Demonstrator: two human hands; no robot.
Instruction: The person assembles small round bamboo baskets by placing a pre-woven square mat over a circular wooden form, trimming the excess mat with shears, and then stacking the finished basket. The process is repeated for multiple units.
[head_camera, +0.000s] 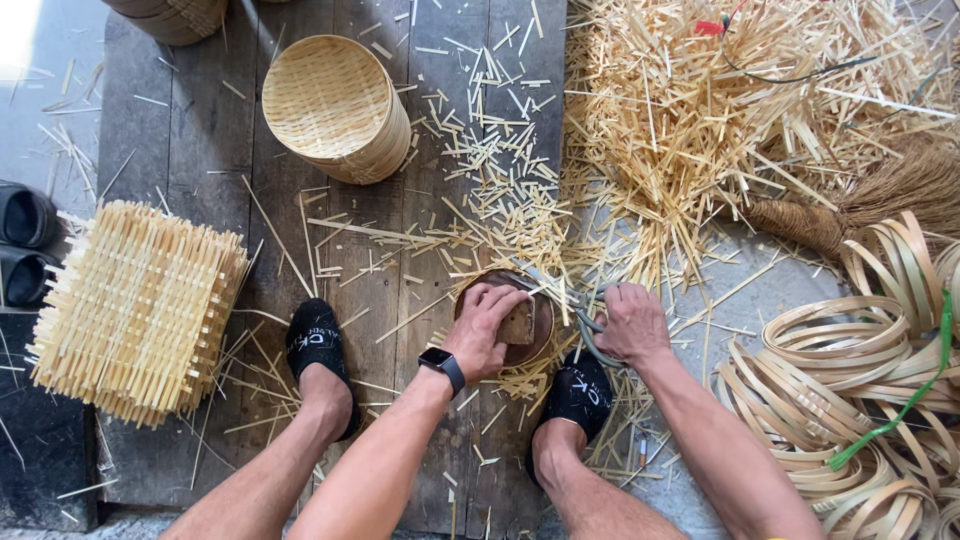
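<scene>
Left hand (487, 322) pressing a wooden block (518, 324) onto a round woven disc (541, 318) on the plank floor (190, 150) between both feet, right hand (630, 322) closed around shears (585, 325) just right of it, finished basket (335, 107) far left, bamboo hoops (850, 400) near right

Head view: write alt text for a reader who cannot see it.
Seen from above, a seated person's left hand presses a wooden block on a round disc while the right hand works shears, amid bamboo offcuts, a woven basket and bamboo hoops.

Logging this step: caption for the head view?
Left hand presses small wooden block onto round woven bamboo disc; right hand works metal shears.
</scene>
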